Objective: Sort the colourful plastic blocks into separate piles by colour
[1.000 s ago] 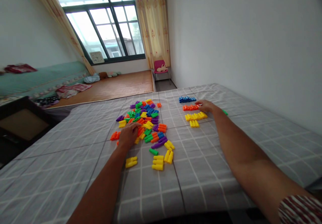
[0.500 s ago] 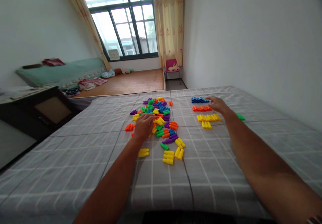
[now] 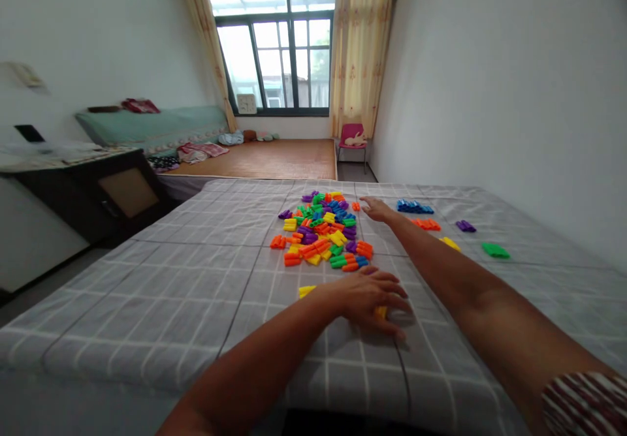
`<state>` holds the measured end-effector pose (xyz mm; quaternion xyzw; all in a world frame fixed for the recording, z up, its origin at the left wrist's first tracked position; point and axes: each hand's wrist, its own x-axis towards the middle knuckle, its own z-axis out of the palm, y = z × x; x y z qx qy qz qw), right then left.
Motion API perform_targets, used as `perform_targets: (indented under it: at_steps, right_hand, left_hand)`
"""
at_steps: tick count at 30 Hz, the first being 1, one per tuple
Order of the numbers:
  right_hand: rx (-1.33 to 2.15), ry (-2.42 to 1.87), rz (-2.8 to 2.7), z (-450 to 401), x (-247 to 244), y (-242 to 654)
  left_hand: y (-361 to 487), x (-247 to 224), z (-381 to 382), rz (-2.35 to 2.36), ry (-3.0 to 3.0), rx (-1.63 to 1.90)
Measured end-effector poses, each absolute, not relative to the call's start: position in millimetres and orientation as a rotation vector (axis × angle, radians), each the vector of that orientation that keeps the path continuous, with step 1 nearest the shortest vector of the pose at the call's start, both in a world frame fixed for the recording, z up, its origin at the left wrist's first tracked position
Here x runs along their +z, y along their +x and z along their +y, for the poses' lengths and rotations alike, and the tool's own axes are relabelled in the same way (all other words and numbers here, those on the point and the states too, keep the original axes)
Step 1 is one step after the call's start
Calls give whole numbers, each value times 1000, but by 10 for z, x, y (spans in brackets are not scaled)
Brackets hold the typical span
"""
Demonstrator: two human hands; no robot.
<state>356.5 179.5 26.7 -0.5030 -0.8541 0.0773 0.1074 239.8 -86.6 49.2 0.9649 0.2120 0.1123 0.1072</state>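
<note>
My left hand (image 3: 375, 295) is low over the sheet near the front, its fingers spread above yellow plastic bullet-shaped blocks (image 3: 381, 311) that it mostly covers. Further back, my right hand (image 3: 377, 209) reaches toward a small orange block (image 3: 356, 206), fingers stretched out and apart from it. A mixed pile of joined blocks (image 3: 323, 230) in green, purple, orange, yellow and blue lies left of that hand. To its right is a blue row (image 3: 414, 207). My right forearm partly hides the orange row (image 3: 427, 225) and the yellow blocks (image 3: 450, 244).
Purple blocks (image 3: 466, 226) and a green block group (image 3: 496, 250) lie at the right on the checked grey sheet (image 3: 196, 279). A yellow piece (image 3: 306, 290) sits behind my left forearm. Beyond are a wooden-topped bed (image 3: 284, 155), a pink chair (image 3: 353, 134) and a dark cabinet (image 3: 122, 191).
My left hand has moved from the pile toward the front right, over the yellow blocks. My right hand has left the blue row and moved left toward the pile. The view has turned left.
</note>
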Motion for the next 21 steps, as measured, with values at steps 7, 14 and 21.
perform_targets:
  at_steps: [7,14,21]
  right_hand:
    - [279,-1442,-2560,1964,134,3174]
    - [480,-1039,-2538,1669,94,2802]
    - [976,-760,-2493,1530,393,2714]
  left_hand:
    - [2172,342,-689,853,2884,324]
    - [1766,482,-582,1390,2765,407]
    - [1452,584,-522,1891,2637,675]
